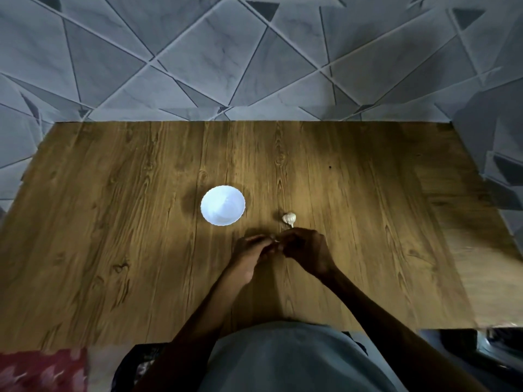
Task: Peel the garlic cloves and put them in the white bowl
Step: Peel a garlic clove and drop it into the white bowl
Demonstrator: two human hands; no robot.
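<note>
Together, left hand (250,250) and right hand (307,250) pinch 1 tiny pale clove (276,241) over wood-grain table (113,222).

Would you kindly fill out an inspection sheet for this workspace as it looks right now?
Surface: wooden table, grain visible, dimly lit.
Job's things: white bowl upright, no cloves visible inside; garlic bulb lies to its right, apart from it, just beyond the hands.
Clutter: nothing seen.
Grippers: left hand and right hand meet at the fingertips, pinching a small pale piece, too small to identify.
Cables: nothing seen.
Surroundings: grey geometric tiles beyond the table; red patterned cloth at the near left corner.
</note>
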